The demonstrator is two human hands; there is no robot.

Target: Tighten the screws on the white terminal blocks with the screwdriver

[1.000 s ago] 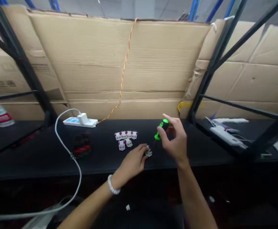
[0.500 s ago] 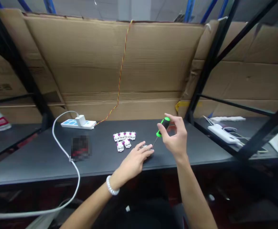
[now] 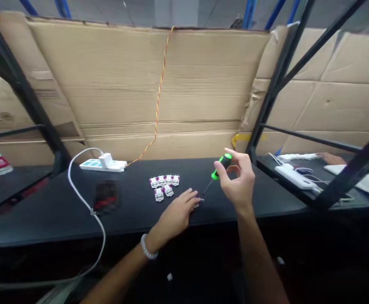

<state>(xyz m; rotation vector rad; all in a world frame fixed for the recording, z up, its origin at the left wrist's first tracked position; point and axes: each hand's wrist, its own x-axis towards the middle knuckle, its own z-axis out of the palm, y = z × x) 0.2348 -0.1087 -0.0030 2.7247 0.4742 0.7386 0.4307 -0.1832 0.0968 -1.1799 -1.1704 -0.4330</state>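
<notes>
My right hand (image 3: 238, 179) pinches the black-and-green handle of a screwdriver (image 3: 223, 165) between thumb and fingers. Its thin shaft slants down to the left, with the tip beside the fingertips of my left hand (image 3: 180, 211). Those fingers are bent over a small white part (image 3: 196, 205) against the table, mostly covered by them; whether the tip touches it I cannot tell. Left of that hand lie several small white-and-purple parts (image 3: 161, 180) in two rows, which look like plastic housings with pins.
A white power strip (image 3: 115, 166) with a plugged-in charger stands at the back left, and its white cable (image 3: 86, 202) runs over the table's front edge. Near it lies a blurred dark object (image 3: 106, 196). Black frame posts flank the table (image 3: 134, 219); another person's hand (image 3: 332, 158) shows at far right.
My right hand and the screwdriver have shifted slightly right, and the shaft leans more. My left hand stays nearly in place. Another person's hand has appeared at the far right.
</notes>
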